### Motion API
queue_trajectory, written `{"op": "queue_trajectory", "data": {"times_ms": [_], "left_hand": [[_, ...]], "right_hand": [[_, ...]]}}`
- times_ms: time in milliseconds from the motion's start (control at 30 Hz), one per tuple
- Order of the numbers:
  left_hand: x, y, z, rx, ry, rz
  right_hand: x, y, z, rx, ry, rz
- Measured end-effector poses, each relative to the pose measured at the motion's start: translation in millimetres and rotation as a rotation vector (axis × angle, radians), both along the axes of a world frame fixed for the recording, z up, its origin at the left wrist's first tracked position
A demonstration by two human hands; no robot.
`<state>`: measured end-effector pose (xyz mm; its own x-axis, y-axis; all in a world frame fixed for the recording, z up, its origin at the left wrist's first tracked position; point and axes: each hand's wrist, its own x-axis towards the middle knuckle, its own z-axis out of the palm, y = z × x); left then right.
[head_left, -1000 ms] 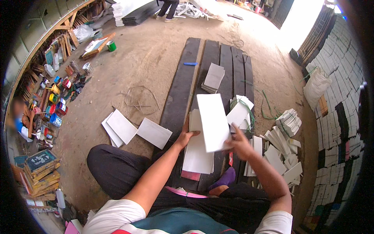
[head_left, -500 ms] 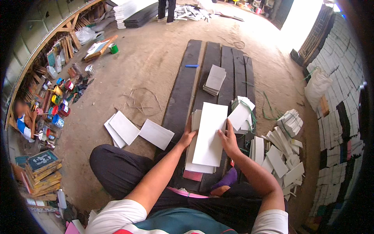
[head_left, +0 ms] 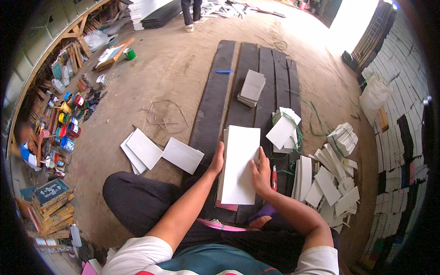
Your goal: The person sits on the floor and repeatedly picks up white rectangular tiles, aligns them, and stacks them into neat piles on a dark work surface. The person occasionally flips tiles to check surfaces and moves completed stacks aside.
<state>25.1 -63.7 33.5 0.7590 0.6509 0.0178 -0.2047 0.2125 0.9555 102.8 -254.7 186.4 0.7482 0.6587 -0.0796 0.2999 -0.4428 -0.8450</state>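
A neat stack of long white rectangular sheets stands upright in pile form on the dark boards in front of me. My left hand presses along its left edge, fingers pointing away from me. On the opposite edge, my right hand holds the stack, its thumb resting on the top sheet. Under the near end a pink piece sticks out. A red cutter-like tool lies just right of my right hand. Beyond it sits a bundle of white pieces with green string.
Dark boards carry a smaller stack and a blue tool. Loose white sheets lie left; scattered white offcuts lie right. Paint cans and a seated person are at far left. Another person's legs show behind.
The top sheets, earlier offset from those beneath, now line up with the stack. My right hand has shifted left and nearer me; the stack's edges look even.
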Motion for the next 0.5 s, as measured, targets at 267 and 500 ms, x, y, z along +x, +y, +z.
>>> {"op": "queue_trajectory", "data": {"times_ms": [267, 500], "left_hand": [[-16.4, -6.7, 88.1, 0.062, 0.152, -0.148], [-13.8, -14.6, 98.6, 0.081, 0.134, -0.110]], "right_hand": [[81.7, 17.7, -62.6, 0.165, 0.344, -0.263], [219.5, 32.7, -222.3, -0.130, 0.325, -1.042]]}}
